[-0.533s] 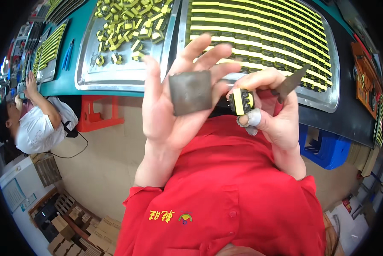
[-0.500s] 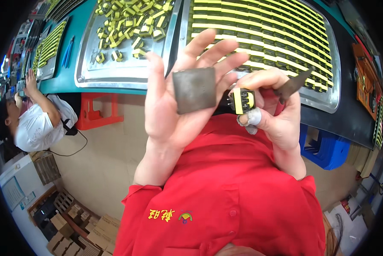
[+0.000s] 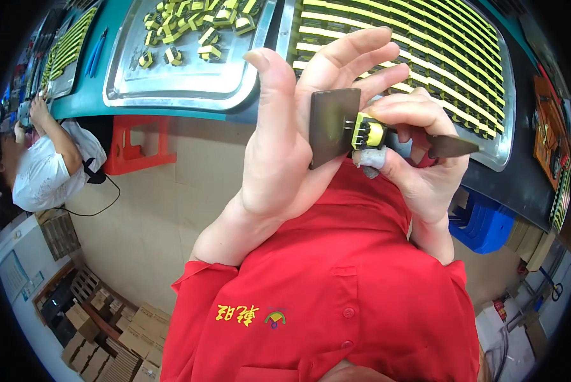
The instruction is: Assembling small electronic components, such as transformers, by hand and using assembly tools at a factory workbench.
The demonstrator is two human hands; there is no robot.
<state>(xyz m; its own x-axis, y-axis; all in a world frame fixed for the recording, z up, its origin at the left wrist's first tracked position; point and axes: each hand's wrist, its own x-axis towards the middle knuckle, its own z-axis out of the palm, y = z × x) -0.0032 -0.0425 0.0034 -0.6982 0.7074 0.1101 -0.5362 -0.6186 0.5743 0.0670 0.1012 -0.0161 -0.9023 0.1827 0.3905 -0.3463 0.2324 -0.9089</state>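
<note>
yellow-and-black component point(image 3: 375, 134), dark brown plate point(image 3: 332, 127), yellow-striped black rows point(image 3: 419, 54), silver tray point(image 3: 171, 83), teal tabletop point(image 3: 85, 102), red shirt point(image 3: 317, 280), blue stool point(image 3: 489, 223)

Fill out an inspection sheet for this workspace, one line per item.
Surface: table, teal on the left, black on the right.
Work pieces: left tray holds loose yellow-and-black parts; right tray holds similar parts in rows.
Left hand: palm open, fingers extended, dark flat plate against it.
Right hand: pinches one yellow-and-black component, pins toward the plate; contact unclear. A dark pointed piece also sits in this hand.
Clutter: blue-handled tool beside the left tray.
Cables: thin black cable by the co-worker.
Surroundings: co-worker in white, red stool, blue stool, cardboard boxes.
</note>
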